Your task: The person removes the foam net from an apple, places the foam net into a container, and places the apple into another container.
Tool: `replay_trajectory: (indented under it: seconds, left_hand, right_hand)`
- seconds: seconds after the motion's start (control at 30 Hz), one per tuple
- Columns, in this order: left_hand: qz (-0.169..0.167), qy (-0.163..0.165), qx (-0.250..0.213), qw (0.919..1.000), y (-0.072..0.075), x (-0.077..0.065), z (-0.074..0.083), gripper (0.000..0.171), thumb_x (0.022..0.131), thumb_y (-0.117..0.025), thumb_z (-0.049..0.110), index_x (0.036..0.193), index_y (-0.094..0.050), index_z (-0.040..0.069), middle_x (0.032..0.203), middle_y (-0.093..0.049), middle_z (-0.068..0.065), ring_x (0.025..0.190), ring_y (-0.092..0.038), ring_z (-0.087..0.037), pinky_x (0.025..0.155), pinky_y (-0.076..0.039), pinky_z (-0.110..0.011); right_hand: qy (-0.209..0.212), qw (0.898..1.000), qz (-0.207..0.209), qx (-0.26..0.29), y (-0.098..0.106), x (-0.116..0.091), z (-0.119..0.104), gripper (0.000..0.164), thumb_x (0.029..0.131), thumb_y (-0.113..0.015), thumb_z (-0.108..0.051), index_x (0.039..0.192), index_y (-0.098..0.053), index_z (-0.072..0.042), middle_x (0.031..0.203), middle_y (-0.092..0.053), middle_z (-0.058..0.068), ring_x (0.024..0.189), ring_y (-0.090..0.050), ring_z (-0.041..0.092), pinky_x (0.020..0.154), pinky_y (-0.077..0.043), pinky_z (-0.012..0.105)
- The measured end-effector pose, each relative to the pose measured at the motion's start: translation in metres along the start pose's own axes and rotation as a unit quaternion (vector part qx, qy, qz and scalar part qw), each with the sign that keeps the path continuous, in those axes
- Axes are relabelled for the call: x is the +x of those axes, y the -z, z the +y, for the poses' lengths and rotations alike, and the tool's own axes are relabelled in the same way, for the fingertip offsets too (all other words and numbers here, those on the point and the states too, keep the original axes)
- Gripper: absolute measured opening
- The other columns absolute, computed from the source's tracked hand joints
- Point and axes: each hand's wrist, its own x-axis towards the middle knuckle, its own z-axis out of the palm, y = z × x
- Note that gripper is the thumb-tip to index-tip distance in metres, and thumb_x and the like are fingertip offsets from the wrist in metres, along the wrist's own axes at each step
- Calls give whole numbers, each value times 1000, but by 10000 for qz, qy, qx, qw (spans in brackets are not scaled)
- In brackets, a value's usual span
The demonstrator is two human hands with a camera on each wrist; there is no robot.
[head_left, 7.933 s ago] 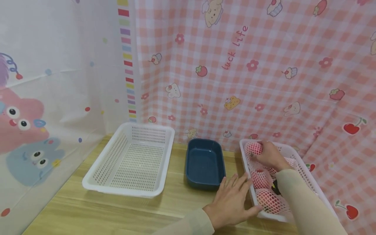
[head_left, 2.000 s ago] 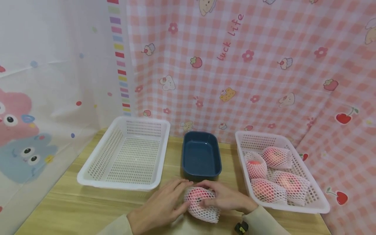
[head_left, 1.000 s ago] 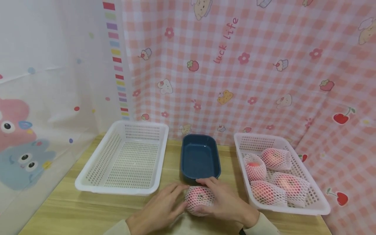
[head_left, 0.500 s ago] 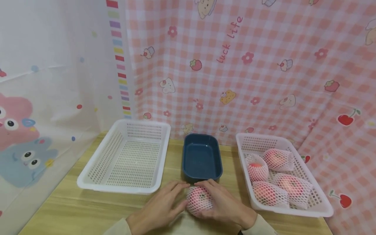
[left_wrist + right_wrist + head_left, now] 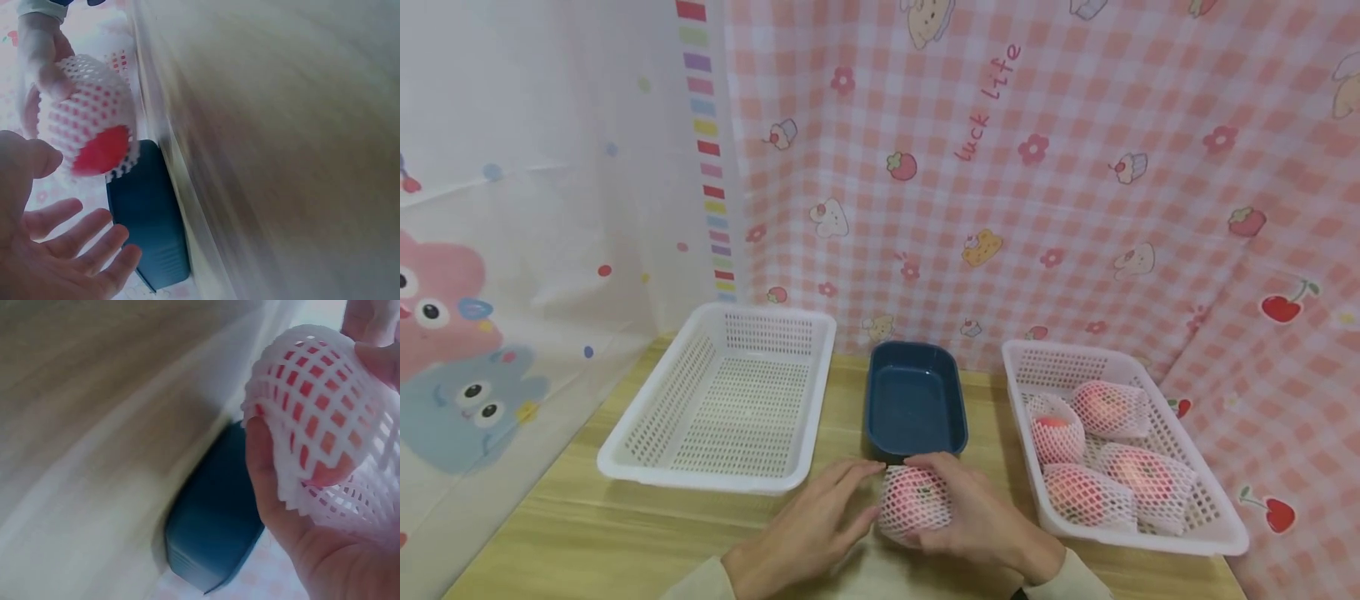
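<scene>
In the head view, a red apple (image 5: 912, 506) in a white foam net is held in front of the blue dish (image 5: 917, 404). My right hand (image 5: 988, 525) grips it from the right, its thumb low on the near side and its fingers over the top. To the left of the apple, my left hand (image 5: 808, 529) has its fingers spread and loosely bent. The left wrist view shows the left fingers (image 5: 94, 250) apart from the netted apple (image 5: 87, 119), whose bare red end pokes out of the net. The right wrist view shows the net (image 5: 319, 406) wrapped around the fruit.
A white perforated basket (image 5: 816, 392) stands at the left with nothing in it. On the right, another white basket (image 5: 1217, 508) holds several netted apples (image 5: 1138, 475). All stand on a wooden table (image 5: 572, 533), with a pink checked cloth (image 5: 925, 208) hanging behind.
Earlier my right hand was in the right basket; since then the netted apple has come to the middle, between my hands. Over the last second it has turned and shifted only slightly.
</scene>
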Motion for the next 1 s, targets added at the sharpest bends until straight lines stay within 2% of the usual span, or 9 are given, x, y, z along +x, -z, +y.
replay_trajectory:
  seconds: [0.17, 0.4, 0.6, 0.87, 1.0]
  left_hand:
    - [167, 84, -95, 9998, -2, -1, 1, 49, 114, -75, 27, 161, -65, 15, 160, -72, -1, 148, -69, -22, 124, -60, -49]
    - [711, -318, -170, 9968, -1, 0, 0, 46, 108, -83, 20, 153, -72, 16, 150, -77, 0, 139, -75, -20, 117, -64, -46]
    - [1044, -512, -528, 9918, 0, 1, 3, 56, 101, -90, 14, 154, -72, 13, 150, -77, -2, 137, -77, -22, 115, -66, -44]
    - [1231, -976, -832, 9841, -1, 2, 5, 71, 94, -92, 8, 160, -67, 14, 155, -74, -5, 138, -77, -27, 115, -66, -47]
    - [1201, -1132, -1003, 9812, -2, 5, 6, 73, 94, -93, 8, 162, -65, 13, 159, -73, -6, 141, -76, -28, 118, -65, -47]
  right_hand:
    - [-53, 9991, 195, 372, 5, -2, -2, 83, 86, -102, -35, 157, -62, -18, 147, -77, -3, 123, -75, 11, 103, -64, 32]
    - [101, 9970, 453, 615, 8, -2, -3, 78, 88, -102, -36, 153, -62, -22, 146, -78, -1, 124, -75, 12, 104, -64, 31]
    - [200, 9966, 465, 649, 6, -2, -5, 76, 87, -102, -37, 151, -63, -24, 141, -80, -2, 119, -75, 8, 102, -64, 30]
    - [130, 9975, 422, 549, 6, -3, -9, 78, 87, -102, -40, 153, -63, -26, 134, -82, -2, 108, -73, 2, 91, -62, 25]
    - [122, 9976, 352, 576, 7, -2, -11, 79, 87, -101, -39, 154, -62, -26, 135, -81, 0, 106, -73, 2, 88, -62, 24]
